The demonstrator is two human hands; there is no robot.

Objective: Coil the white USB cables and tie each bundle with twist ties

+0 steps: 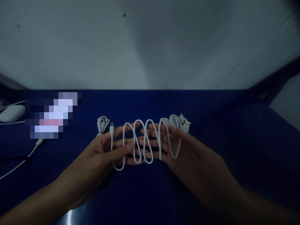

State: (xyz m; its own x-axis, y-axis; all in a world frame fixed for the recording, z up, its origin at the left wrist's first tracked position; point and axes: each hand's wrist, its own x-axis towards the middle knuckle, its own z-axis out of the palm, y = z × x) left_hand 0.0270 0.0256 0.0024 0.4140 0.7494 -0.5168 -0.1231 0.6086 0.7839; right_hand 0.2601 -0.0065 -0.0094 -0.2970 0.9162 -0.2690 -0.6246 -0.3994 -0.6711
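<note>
A white charging cable [148, 140] is draped in zigzag loops across both hands, low over the blue table. Its small metal-tipped plug [112, 128] points up beside the left index finger. My left hand [103, 153] holds the left loops, thumb over the cable and fingers stretched beneath it. From the other side, my right hand [189, 156] supports the right loops on its extended fingers. Near its thumb the cable's other end is hidden. Behind my left hand lies a coiled white cable [102, 124]. More coiled cable [173, 121] with a USB plug [186, 124] lies behind my right hand.
A pixelated bright object [55, 115], seemingly joined to a white cord [25, 159], lies at left on the blue table [150, 193]. Beside it is a rounded white object [12, 113]. A pale wall [93, 50] rises behind the table's far edge.
</note>
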